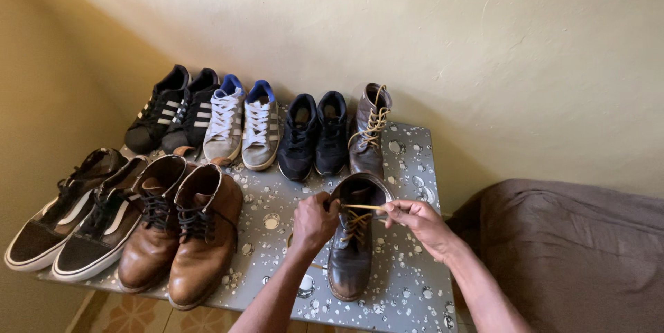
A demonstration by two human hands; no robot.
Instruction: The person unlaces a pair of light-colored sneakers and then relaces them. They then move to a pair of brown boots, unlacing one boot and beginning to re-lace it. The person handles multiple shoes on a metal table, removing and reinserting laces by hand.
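Both forearms reach up from below: the left hand and right hand each pinch one end of a tan lace, stretched taut across the dark brown boot standing between them. Its matching boot stands just beyond the hands, and a tan boot pair sits beside the left hand.

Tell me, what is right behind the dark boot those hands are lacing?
Behind the dark boot stands its mate, a boot with tan laces, by the wall. The left hand and right hand pinch the lace across the boot's opening, whose inside is too dark to see.
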